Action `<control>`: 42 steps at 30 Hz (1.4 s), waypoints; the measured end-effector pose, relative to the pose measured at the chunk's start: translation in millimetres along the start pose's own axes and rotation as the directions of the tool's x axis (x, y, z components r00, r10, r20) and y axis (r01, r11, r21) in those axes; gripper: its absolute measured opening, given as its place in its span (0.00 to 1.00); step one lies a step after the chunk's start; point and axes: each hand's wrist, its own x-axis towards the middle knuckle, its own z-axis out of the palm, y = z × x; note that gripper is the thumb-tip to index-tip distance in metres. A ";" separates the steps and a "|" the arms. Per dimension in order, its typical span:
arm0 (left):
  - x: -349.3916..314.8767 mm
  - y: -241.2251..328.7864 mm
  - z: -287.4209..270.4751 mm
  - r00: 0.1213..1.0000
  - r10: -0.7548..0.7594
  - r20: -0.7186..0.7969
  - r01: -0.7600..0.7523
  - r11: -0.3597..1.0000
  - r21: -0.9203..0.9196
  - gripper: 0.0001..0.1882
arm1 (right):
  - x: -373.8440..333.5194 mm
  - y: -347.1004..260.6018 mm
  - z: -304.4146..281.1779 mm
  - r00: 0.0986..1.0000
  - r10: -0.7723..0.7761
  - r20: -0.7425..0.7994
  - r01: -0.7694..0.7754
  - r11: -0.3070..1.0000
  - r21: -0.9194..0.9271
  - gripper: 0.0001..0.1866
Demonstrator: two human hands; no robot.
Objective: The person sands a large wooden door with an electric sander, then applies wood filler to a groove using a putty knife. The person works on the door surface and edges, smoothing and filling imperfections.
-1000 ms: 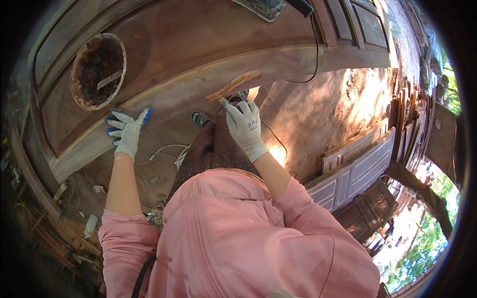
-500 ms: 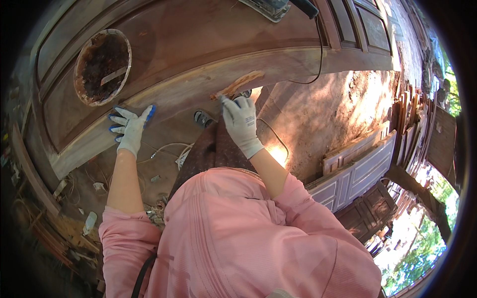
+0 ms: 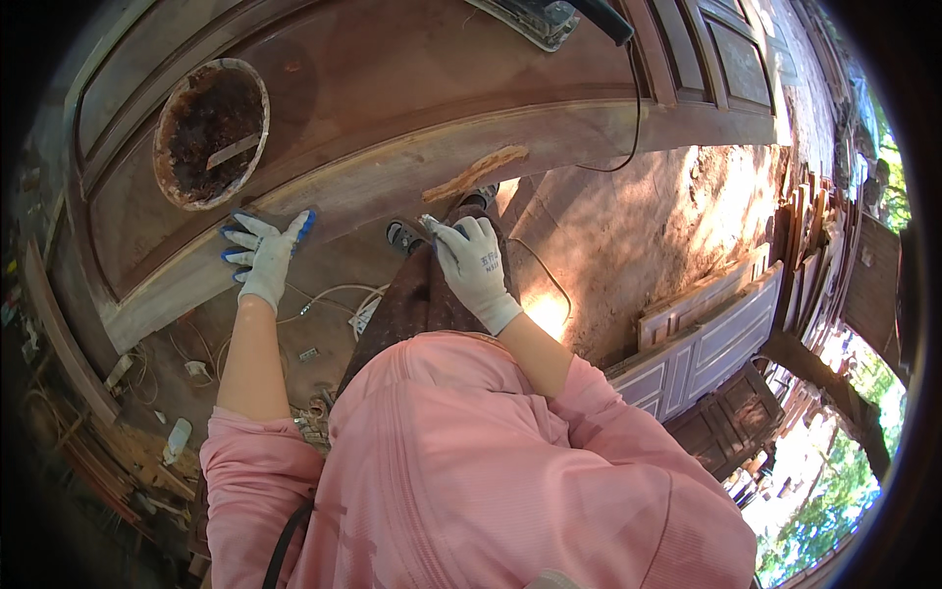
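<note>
A large brown panelled wooden door [image 3: 412,157] lies flat before me. My left hand [image 3: 263,257], in a white glove with blue on the fingers, rests on its near edge, fingers spread and holding nothing. My right hand [image 3: 474,263], gloved too, is closed on a small greyish flat piece [image 3: 429,224], mostly hidden by the fingers. It is just off the door's edge, over my legs. Beyond it, an orange-brown filler patch [image 3: 475,172] marks the edge rail. Left on the door stands a round tub [image 3: 162,162] of dark brown paste with a flat strip [image 3: 234,149] in it.
A power tool [image 3: 549,25] with a black cord [image 3: 638,108] lies on the door's far side. Hoses and scraps lie on the floor at left. Several door panels [image 3: 711,329] lean at right. My sandalled foot [image 3: 402,236] is beneath the door's edge.
My right hand has drawn back from the filler patch toward my body, still closed on the small piece. The patch shows more fully now. My left hand stays on the door's edge.
</note>
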 end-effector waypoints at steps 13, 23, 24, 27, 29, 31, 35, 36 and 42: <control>27.3 25.0 2.4 0.995 -0.101 0.009 0.101 0.993 -0.062 0.28 | -5.3 14.8 -15.8 0.993 -0.109 -0.047 0.105 0.991 -0.080 0.18; 4.4 0.7 2.9 0.999 0.018 -0.048 -0.016 0.999 0.029 0.25 | -17.0 3.4 -15.2 0.991 -0.127 0.047 0.131 0.988 -0.087 0.20; 3.2 1.4 0.9 0.997 0.060 -0.039 -0.057 0.997 0.056 0.26 | -12.0 6.6 -14.2 0.996 -0.040 0.076 0.046 0.996 -0.080 0.20; 8.0 5.4 -1.1 0.998 0.068 -0.006 -0.068 0.997 0.033 0.26 | 2.9 13.0 -11.8 0.999 0.017 -0.031 -0.019 0.997 -0.068 0.20; 13.5 11.9 0.7 0.999 -0.016 -0.043 0.015 1.000 -0.026 0.21 | 7.6 12.7 -9.5 0.999 0.045 -0.024 -0.049 0.987 -0.156 0.20; 18.7 18.4 3.3 0.992 -0.107 -0.066 0.102 0.992 -0.080 0.18 | 5.1 9.1 -8.0 0.996 -0.056 0.064 0.067 0.977 -0.202 0.20; 21.3 21.2 5.0 0.990 -0.134 -0.051 0.133 0.991 -0.015 0.19 | -5.4 3.8 -8.3 0.994 -0.045 0.102 0.056 0.992 -0.109 0.19; 18.7 21.0 4.3 0.994 -0.100 -0.051 0.101 0.995 0.012 0.20 | -4.5 4.8 -7.4 0.999 -0.037 0.016 0.038 0.997 -0.070 0.19; 5.7 6.5 1.8 0.997 -0.010 -0.076 0.011 1.000 0.015 0.20 | -1.9 -0.4 0.4 0.992 -0.103 0.073 0.116 0.970 -0.212 0.19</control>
